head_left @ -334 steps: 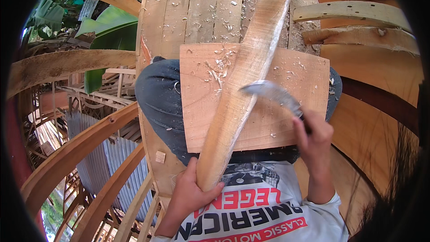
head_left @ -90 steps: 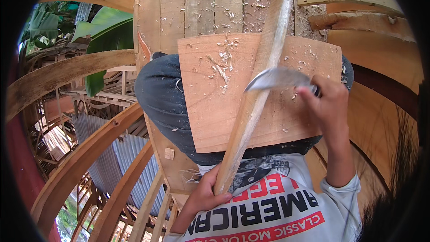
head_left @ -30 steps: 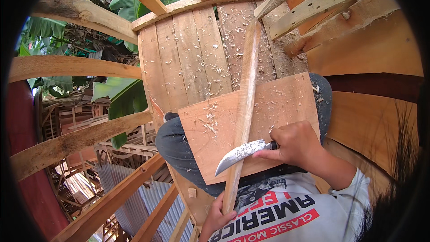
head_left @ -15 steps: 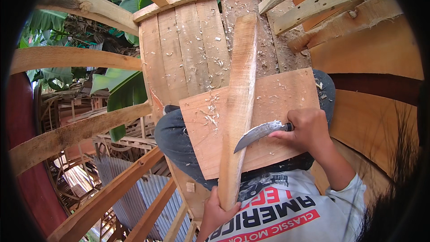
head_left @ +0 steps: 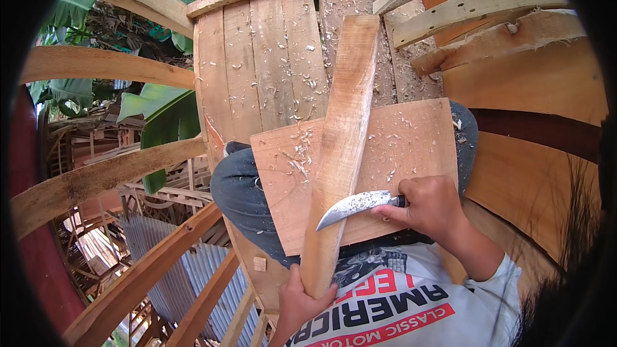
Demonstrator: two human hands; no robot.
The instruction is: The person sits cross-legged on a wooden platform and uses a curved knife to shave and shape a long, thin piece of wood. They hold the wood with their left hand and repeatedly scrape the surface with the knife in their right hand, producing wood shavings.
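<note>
A long wooden plank [head_left: 347, 109] slants from my waist away over my lap, its far end above the shaving-strewn boards. My left hand [head_left: 304, 299] grips its near end, thumb on one side and fingers on the other. In my right hand [head_left: 432, 209] is a knife [head_left: 353, 207] with a broad curved blade and a dark handle, mostly hidden in the fist. The blade lies across the plank's lower part, its tip over the left side. Beneath the plank, a flat wooden board [head_left: 411, 141] rests on my crossed legs, with curled shavings on it.
I sit on a plank floor [head_left: 241, 90] scattered with shavings. Wooden slats [head_left: 116, 167] rail the left side, with corrugated metal sheets [head_left: 209, 283] below. More timber pieces [head_left: 475, 9] and brown panels [head_left: 533, 167] stand at the right. A small wood block [head_left: 259, 263] lies by my left leg.
The knife and my right hand have shifted slightly left and toward me along the plank. The plank is turned a little, showing more of its broad face. My left hand keeps its grip.
</note>
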